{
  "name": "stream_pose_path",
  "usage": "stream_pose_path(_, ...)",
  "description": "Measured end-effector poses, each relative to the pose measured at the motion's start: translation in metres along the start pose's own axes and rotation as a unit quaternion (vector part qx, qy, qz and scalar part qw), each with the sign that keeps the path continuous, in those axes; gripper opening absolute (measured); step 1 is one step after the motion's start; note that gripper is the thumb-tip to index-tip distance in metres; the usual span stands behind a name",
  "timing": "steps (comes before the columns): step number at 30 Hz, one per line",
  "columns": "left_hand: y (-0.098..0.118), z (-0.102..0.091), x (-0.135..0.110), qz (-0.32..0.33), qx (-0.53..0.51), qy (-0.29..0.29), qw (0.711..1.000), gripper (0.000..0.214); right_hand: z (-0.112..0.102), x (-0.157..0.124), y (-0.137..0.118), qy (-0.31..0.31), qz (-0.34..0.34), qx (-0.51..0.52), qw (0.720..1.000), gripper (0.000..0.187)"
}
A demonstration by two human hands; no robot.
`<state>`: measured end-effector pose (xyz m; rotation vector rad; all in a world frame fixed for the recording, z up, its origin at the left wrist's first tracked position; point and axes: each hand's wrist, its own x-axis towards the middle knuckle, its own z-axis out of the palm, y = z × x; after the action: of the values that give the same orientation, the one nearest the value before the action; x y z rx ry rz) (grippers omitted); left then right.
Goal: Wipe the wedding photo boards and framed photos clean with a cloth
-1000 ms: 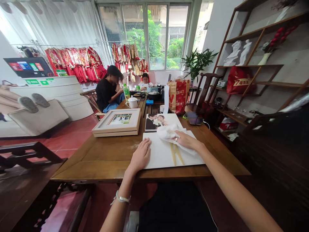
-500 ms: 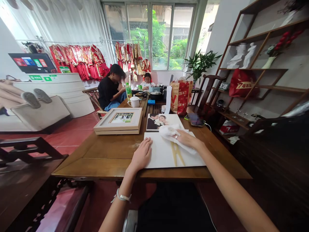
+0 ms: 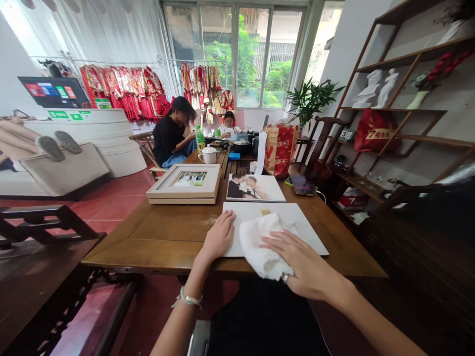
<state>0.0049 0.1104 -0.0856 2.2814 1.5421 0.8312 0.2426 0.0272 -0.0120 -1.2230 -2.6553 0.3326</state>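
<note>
A white rectangular panel (image 3: 311, 242) lies flat on the wooden table, near its front edge. My left hand (image 3: 219, 235) rests on the panel's left edge with its fingers laid out over it. Under my right hand (image 3: 308, 267) is a bunched white cloth (image 3: 260, 244), pressed onto the panel and hanging over its near edge. Just beyond the cloth, a small piece of a yellowish mark (image 3: 265, 212) shows on the panel; the cloth hides the rest. Behind the panel lies a wedding photo print (image 3: 269, 190) of a couple.
On the table (image 3: 156, 237), stacked wooden frames (image 3: 181, 200) stand left. Further back are a white lidded mug (image 3: 210, 156), a red and tan bag (image 3: 282, 148) and a phone (image 3: 303, 187) with a cable. Two people sit beyond. A shelf unit (image 3: 415, 111) is at right.
My right hand has drawn the cloth toward me, from the panel's far part to its near edge. The cloth now covers most of the yellowish mark. My left hand stays put.
</note>
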Motion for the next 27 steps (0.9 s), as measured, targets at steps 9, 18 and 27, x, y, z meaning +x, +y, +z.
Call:
stream_pose_path(9, 0.002, -0.003, -0.001, -0.007, 0.007, -0.012, 1.000, 0.038, 0.001, 0.088, 0.026, 0.028, 0.038, 0.018, 0.999, 0.052)
stream_pose_path(18, 0.004, -0.005, 0.001, -0.012, 0.000, -0.025, 1.000, 0.038, 0.011, 0.109, 0.043, -0.022, 0.004, 0.085, 0.996, 0.058)
stream_pose_path(27, 0.006, -0.005, -0.001, -0.024, -0.010, -0.014, 1.000, 0.039, -0.001, 0.008, -0.010, -0.045, -0.057, -0.016, 0.997, 0.061)
